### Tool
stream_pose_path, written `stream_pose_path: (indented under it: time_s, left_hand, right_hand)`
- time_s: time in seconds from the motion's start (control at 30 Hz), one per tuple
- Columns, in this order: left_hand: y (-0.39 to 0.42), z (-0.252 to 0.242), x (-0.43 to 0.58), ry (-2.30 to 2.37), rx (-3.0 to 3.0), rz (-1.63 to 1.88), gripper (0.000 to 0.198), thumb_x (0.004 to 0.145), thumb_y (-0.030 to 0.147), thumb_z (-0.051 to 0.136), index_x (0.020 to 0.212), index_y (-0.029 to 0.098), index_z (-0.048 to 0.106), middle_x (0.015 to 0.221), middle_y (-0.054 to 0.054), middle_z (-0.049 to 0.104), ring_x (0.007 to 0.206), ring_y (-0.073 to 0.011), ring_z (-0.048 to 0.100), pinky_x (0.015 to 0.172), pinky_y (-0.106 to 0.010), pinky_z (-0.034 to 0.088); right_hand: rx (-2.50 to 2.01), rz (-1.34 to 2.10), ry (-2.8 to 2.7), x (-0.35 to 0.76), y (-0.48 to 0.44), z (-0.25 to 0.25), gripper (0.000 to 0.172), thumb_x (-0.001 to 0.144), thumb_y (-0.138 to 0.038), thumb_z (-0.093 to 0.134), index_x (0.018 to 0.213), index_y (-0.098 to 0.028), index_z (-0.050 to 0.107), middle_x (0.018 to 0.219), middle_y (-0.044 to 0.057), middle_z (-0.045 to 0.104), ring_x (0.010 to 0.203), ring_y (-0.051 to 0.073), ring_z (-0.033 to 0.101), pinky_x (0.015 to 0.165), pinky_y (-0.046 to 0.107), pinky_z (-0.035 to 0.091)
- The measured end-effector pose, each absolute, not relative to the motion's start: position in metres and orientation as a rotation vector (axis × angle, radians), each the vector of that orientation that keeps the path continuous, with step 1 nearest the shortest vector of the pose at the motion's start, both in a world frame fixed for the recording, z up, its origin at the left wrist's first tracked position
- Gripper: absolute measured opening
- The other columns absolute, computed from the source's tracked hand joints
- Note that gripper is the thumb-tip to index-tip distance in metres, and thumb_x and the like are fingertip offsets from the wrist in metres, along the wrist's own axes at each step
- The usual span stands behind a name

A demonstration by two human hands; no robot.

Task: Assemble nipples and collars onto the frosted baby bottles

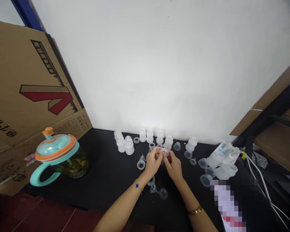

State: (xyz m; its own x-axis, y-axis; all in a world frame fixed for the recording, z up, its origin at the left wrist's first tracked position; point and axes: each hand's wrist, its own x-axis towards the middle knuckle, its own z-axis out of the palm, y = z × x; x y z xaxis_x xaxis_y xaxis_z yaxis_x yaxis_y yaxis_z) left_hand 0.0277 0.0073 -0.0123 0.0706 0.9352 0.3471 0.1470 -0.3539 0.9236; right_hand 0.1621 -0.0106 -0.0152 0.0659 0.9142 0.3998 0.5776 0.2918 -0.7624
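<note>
My left hand (152, 162) and my right hand (173, 165) meet over the black table (106, 174), fingers pinched together on one small clear plastic part (164, 152). Several white plastic bottles (125, 145) stand in a loose row behind the hands near the wall. Clear rings and small funnel-shaped pieces (141, 164) lie around my hands, and two more clear pieces (159, 191) lie between my forearms.
A teal and orange lidded jug (59, 158) stands at the left beside a big cardboard box (26, 96). More white bottles and clear caps (219, 164) are piled at the right by white cables (258, 174) and a dark shelf frame (268, 119).
</note>
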Motion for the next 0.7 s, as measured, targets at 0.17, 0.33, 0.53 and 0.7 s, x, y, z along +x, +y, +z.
stream_pose_path:
  time_s: [0.17,0.33,0.53,0.7]
  left_hand:
    - [0.0082,-0.0120,0.0278,1.122,1.656,1.373,0.017,0.093,0.035,0.057,0.100,0.021,0.061,0.079,-0.001,0.072,0.064,-0.0140,0.064,0.060,-0.023,0.047]
    - [0.0090,-0.0095,0.0274,1.110,1.641,1.348,0.016,0.091,0.036,0.057,0.094,0.020,0.060,0.079,-0.001,0.073,0.057,-0.0121,0.060,0.055,-0.022,0.044]
    - [0.0094,-0.0097,0.0271,1.138,1.619,1.359,0.016,0.090,0.035,0.058,0.092,0.019,0.061,0.068,0.001,0.069,0.049,-0.0103,0.051,0.049,-0.021,0.038]
    - [0.0112,-0.0128,0.0273,1.167,1.613,1.355,0.016,0.089,0.035,0.059,0.091,0.019,0.061,0.062,0.003,0.065,0.047,-0.0101,0.050,0.048,-0.020,0.037]
  right_hand:
    - [-1.402,0.456,-1.617,0.1631,-0.0095,-0.0150,0.035,0.097,-0.049,0.048,0.109,-0.021,0.064,0.075,0.002,0.071,0.061,0.019,0.064,0.058,0.026,0.046]
    - [-1.425,0.444,-1.613,0.1630,-0.0086,-0.0156,0.036,0.096,-0.050,0.048,0.106,-0.021,0.065,0.070,0.001,0.069,0.058,0.019,0.064,0.055,0.026,0.044]
    - [-1.437,0.466,-1.619,0.1627,-0.0085,-0.0168,0.033,0.096,-0.049,0.049,0.106,-0.021,0.065,0.076,0.003,0.073,0.062,0.020,0.068,0.059,0.026,0.046]
    - [-1.446,0.451,-1.628,0.1622,-0.0087,-0.0166,0.034,0.097,-0.049,0.047,0.106,-0.021,0.064,0.077,0.003,0.074,0.064,0.020,0.068,0.058,0.025,0.045]
